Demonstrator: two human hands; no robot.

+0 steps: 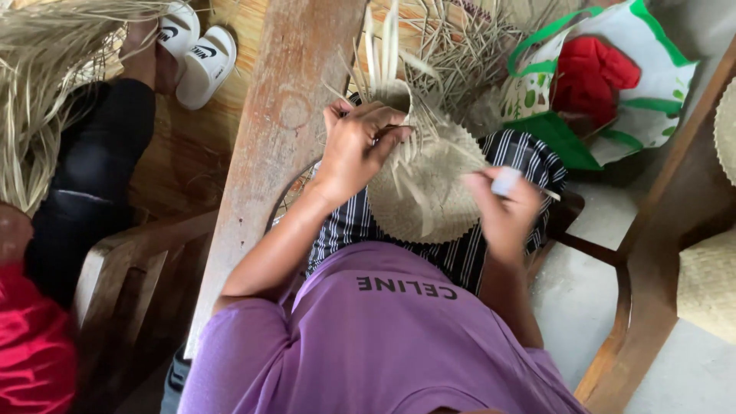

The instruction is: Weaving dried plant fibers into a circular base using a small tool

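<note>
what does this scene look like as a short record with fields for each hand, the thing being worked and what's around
left hand: grips the woven straw piece at its raised centre, where loose strips stick up
right hand: at the piece's right edge, pinching a small pale object; what it is cannot be told
worked piece: round woven straw piece with a zigzag rim, resting on the lap over striped cloth
left side: wooden plank, another person's dark-clothed leg, white sandals
right side: green and white bag holding red cloth

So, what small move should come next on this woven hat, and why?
Probably tuck one loose strip into the weave: the left hand pinches the woven straw hat at its crown, strips stand unwoven there, and the right hand grips a small tool.
</note>
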